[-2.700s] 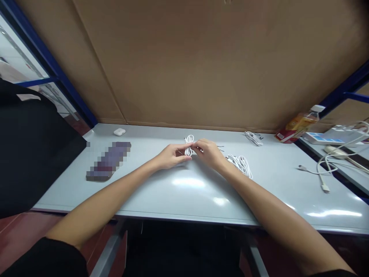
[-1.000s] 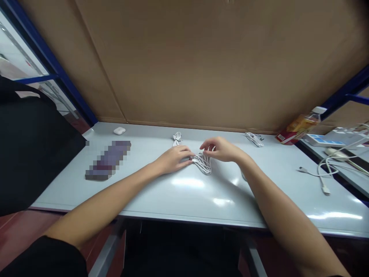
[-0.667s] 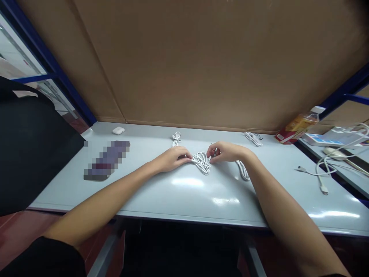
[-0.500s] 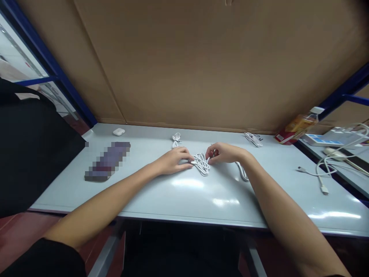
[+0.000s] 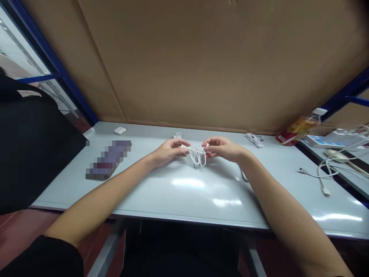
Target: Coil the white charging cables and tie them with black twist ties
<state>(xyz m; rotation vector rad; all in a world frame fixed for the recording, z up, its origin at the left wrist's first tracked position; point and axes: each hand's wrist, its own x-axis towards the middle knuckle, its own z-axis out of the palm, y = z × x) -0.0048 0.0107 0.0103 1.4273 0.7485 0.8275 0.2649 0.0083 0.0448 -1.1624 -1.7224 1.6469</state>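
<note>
The cable (image 5: 197,157) is white, the table (image 5: 155,194) pale grey, the backboard (image 5: 187,69) brown.

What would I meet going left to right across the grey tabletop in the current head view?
Small white case, left hand, looped white cable, right hand, white cable bundle further back, tilted-looking bottle.

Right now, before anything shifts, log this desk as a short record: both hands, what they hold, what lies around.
Left hand: pinching one end of a looped white cable
Right hand: gripping a white connector
Behind left hand: cable bundle, partly hidden
Left side: small white case; pixelated item, unidentifiable
Far right: bottle with white cap
Surface: grey desk
</note>
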